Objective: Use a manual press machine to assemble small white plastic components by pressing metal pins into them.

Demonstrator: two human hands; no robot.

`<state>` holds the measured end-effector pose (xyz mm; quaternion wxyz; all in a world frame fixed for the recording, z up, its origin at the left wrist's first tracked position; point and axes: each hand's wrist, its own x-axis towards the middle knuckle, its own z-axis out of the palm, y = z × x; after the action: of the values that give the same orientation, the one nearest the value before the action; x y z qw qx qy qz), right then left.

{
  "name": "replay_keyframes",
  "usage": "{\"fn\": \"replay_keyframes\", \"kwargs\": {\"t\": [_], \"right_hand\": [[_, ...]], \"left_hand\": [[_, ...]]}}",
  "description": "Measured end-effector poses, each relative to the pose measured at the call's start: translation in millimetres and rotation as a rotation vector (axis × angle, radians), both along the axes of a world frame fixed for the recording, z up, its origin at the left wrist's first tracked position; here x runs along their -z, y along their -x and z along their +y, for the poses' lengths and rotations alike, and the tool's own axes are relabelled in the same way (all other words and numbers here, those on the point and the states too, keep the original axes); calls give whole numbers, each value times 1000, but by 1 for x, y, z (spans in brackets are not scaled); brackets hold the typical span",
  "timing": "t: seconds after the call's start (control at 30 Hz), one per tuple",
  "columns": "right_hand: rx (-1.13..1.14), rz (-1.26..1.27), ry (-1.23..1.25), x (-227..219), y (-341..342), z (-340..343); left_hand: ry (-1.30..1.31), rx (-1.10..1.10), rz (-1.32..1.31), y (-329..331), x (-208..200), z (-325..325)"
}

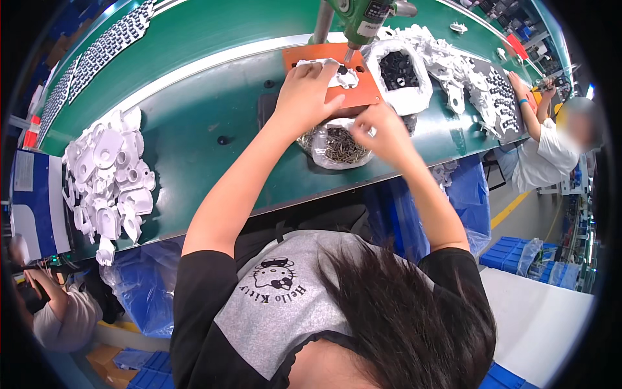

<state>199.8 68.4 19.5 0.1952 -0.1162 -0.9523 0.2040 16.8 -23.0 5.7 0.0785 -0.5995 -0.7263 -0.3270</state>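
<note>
My left hand (305, 94) rests on the orange plate (360, 97), its fingers gripping a white plastic part (348, 79) that lies there. A small black piece (342, 70) sits in that part. The tip of a green machine head (362, 24) points down at the plate, just right of the part. Slightly smeared by motion, my right hand (385, 134) hovers at the right rim of a plastic bag of small metal screws (344, 146). Its fingers are curled together; what they hold, if anything, is hidden.
A bag of black pieces (398, 70) stands right of the plate. White plastic parts are heaped on the bench at left (110, 168) and at right (453, 74). Rows of small parts (110, 48) lie on the far green surface. A co-worker (551, 146) works at far right.
</note>
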Motion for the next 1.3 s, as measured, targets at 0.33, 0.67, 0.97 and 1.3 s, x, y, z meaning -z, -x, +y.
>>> {"fn": "replay_keyframes", "kwargs": {"t": [0.33, 0.67, 0.97, 1.3], "right_hand": [[148, 37, -314, 39, -7, -27], [189, 55, -318, 44, 0, -26], [172, 76, -178, 35, -2, -27], [177, -2, 547, 9, 0, -6]], "left_hand": [[19, -28, 142, 16, -2, 27], [89, 36, 202, 9, -7, 20], [84, 124, -172, 9, -7, -14], [-25, 89, -150, 9, 6, -11]]}}
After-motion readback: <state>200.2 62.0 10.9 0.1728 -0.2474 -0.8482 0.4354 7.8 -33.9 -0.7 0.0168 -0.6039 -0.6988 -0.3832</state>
